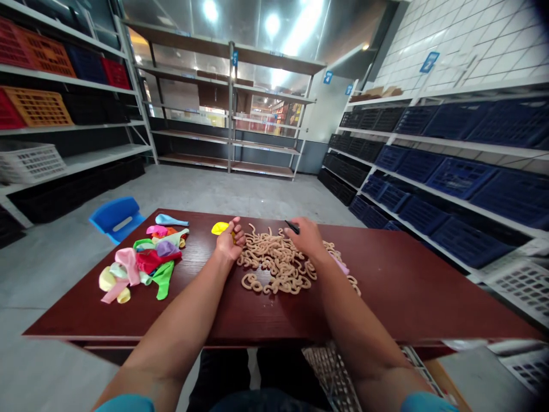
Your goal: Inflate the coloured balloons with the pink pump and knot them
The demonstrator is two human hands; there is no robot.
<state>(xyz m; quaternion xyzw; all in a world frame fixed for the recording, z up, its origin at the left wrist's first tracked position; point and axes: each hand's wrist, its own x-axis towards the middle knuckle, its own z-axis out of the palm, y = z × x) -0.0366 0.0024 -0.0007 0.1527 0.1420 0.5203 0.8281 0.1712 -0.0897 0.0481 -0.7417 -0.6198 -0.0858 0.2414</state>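
Yellow balloon point(219, 228): at the left hand's point(232, 236) thumb and fingers, gripped, wide end out past them on the outer side. Right hand point(305, 235): fingers closed on black tool point(292, 227), tip poking out, above the beige curls point(277, 257). Balloon pile point(150, 257) left on table point(377, 286).

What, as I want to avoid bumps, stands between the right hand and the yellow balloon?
The left hand, with the yellow balloon on its far side from the right hand; tan curly pieces lie on the table between the hands.
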